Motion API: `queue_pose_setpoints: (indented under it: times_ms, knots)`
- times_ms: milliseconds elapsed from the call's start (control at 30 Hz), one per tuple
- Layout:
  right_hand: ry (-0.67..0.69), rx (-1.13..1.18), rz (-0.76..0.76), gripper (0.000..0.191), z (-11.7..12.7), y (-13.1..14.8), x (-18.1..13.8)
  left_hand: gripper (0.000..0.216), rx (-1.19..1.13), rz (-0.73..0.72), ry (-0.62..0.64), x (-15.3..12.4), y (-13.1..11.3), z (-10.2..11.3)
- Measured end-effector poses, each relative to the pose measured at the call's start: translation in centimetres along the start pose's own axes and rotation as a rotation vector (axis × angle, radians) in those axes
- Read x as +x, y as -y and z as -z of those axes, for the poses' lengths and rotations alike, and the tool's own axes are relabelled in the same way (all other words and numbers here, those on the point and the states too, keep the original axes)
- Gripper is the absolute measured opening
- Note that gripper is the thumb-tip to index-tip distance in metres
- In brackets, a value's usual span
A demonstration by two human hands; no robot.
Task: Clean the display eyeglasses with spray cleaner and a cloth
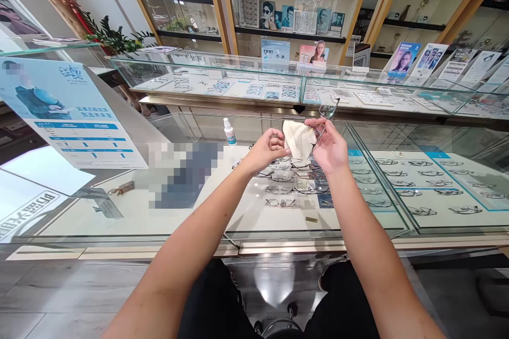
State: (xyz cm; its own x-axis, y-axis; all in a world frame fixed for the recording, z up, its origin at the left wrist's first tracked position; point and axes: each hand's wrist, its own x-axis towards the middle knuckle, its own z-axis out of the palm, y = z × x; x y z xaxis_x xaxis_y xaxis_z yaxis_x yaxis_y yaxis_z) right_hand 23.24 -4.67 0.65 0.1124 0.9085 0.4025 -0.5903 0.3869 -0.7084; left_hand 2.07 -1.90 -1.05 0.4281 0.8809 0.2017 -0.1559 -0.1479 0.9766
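Observation:
Above the glass counter, my left hand is closed on the left side of a cream cleaning cloth. My right hand grips a pair of eyeglasses by the frame, at the cloth's right edge. One lens sticks up above the right fingers; the other part of the glasses is partly covered by the cloth and fingers. A white spray bottle with a blue label stands on the counter, left of my left hand.
Under the counter glass lie rows of eyeglasses. A blue-and-white poster stand is at the left, near a clear holder. Another glass showcase and shelves stand beyond. A small gold tag lies near the front edge.

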Motion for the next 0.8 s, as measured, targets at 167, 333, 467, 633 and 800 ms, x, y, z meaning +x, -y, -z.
queue_pose_setpoints:
  times_ms: [167,333,467,633,800]
  knots:
    - [-0.042,0.030,-0.004,0.015,0.0,0.3,0.1,0.059,0.003,-0.037,-0.085,0.1,0.1,0.0]
    - [-0.048,0.079,-0.004,0.013,0.1,0.5,0.1,0.051,0.045,-0.037,-0.094,0.0,-0.3,0.7]
    - [-0.048,0.077,-0.005,0.014,0.2,0.6,0.1,0.043,0.074,-0.042,-0.051,0.3,0.0,0.9]
    - [-0.063,0.087,0.001,0.013,0.2,0.8,0.2,0.038,0.006,0.027,-0.119,0.4,0.2,0.1]
    - [-0.048,0.063,-0.029,0.013,0.0,0.7,0.0,0.050,0.041,-0.001,-0.119,0.1,0.3,-0.7]
